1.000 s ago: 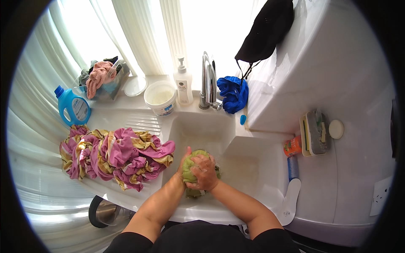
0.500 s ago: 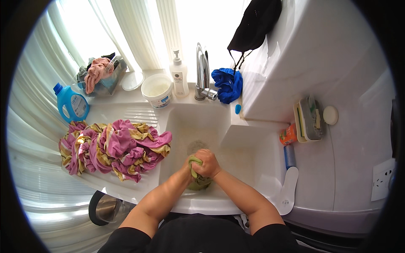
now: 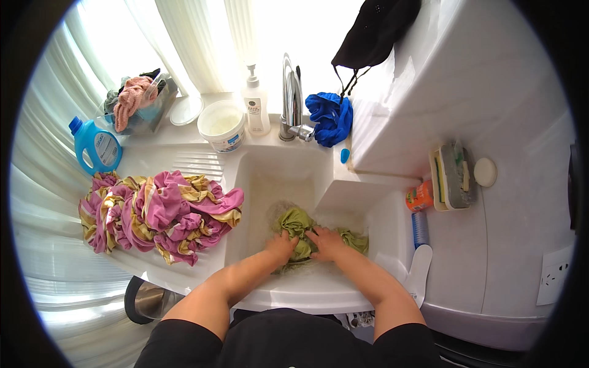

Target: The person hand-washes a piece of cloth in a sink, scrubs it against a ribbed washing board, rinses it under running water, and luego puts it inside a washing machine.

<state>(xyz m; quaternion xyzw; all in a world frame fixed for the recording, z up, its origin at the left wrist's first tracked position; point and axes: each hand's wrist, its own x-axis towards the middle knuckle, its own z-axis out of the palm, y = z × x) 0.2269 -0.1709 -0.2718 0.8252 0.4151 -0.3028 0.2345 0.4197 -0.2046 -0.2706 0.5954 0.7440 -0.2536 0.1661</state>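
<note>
A wet green cloth (image 3: 296, 219) lies bunched in the water of the white sink (image 3: 279, 178), part of it spreading right past my right wrist. My left hand (image 3: 281, 245) rests on its near left side, fingers stretched out against the fabric. From the right, my right hand (image 3: 327, 243) touches the same cloth with its fingers apart. Neither hand is closed round the cloth, though some fingertips are hidden in its folds. A heap of pink and yellow patterned fabric (image 3: 165, 208) lies on the ribbed drainboard to the left.
Behind the sink stand a chrome faucet (image 3: 291, 98), a white pump bottle (image 3: 256, 104) and a white tub (image 3: 221, 126). A blue detergent bottle (image 3: 98, 147) is at far left. Blue cloth (image 3: 330, 119) sits right of the faucet. An orange container (image 3: 419, 196) and a brush (image 3: 421, 228) line the right side.
The green cloth was squeezed between my clasped hands above the water. Now it lies loosened in the sink, and my hands have come apart, resting on it.
</note>
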